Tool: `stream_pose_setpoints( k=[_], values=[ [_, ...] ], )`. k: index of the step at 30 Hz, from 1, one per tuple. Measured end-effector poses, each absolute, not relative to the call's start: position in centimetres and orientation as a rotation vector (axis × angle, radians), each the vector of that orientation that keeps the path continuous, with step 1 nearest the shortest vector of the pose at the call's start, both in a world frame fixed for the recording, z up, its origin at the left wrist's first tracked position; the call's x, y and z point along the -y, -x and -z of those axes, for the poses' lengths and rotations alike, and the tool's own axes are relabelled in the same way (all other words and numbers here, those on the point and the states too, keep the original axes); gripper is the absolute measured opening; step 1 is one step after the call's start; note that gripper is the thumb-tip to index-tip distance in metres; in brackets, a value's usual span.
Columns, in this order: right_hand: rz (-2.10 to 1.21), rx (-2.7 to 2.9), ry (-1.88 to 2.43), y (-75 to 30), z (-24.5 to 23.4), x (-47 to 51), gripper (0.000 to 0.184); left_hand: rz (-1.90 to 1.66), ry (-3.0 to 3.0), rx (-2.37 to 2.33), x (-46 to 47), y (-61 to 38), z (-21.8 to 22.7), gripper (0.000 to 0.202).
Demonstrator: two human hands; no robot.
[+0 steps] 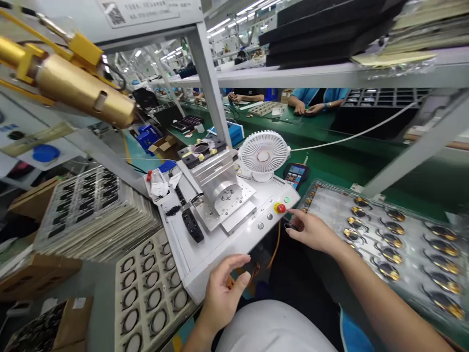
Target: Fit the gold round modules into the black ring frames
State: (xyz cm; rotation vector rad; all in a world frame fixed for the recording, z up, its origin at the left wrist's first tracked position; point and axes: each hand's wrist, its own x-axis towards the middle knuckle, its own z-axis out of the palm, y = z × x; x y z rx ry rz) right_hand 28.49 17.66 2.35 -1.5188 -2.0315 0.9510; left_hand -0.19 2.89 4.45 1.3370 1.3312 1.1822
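Observation:
My left hand is raised in front of the machine's near edge, thumb and fingers apart, with nothing in it. Beside the red emergency stop button, my right hand has its forefinger stretched out. Between its thumb and curled fingers is a small dark part, whose kind I cannot make out. The white machine base carries a metal block with a round front plate. On top of that block sits a black fixture with a ring-shaped opening.
A clear tray of black-and-gold round parts lies at right. Ring-shaped parts fill a beige tray at lower left, near stacked trays. A white fan stands behind the buttons. A brass cylinder hangs upper left.

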Motion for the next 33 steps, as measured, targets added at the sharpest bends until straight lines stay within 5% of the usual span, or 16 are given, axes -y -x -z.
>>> stream_pose_setpoints(
  k=[4,8,16,22,30,33],
  values=[
    [-1.226,1.91,0.984,-26.4,-2.7,-13.2,0.075,-1.138,-0.911,-1.116,-2.7,-2.8,-1.5,0.049],
    [-1.08,1.734,0.713,-23.1,-0.7,-9.9,0.08,-1.183,-0.772,-0.94,-3.6,-4.2,-0.2,0.059],
    [-0.899,1.914,0.87,-26.6,-0.6,-10.5,0.062,-1.201,-0.764,-0.946,-4.9,-5.7,1.1,0.048],
    [-0.546,1.873,2.06,-35.7,-1.4,-15.2,0.02,-1.209,-0.78,-0.982,-4.3,-4.8,1.3,0.048],
    [-0.653,1.77,2.095,-37.3,-0.2,-14.9,0.017,-1.179,-0.764,-0.927,-4.0,-4.3,1.7,0.052],
    [-0.777,1.797,1.715,-35.0,-1.4,-13.6,0.01,-1.072,-0.704,-0.882,-4.0,-4.3,0.6,0.056]
  ],
)
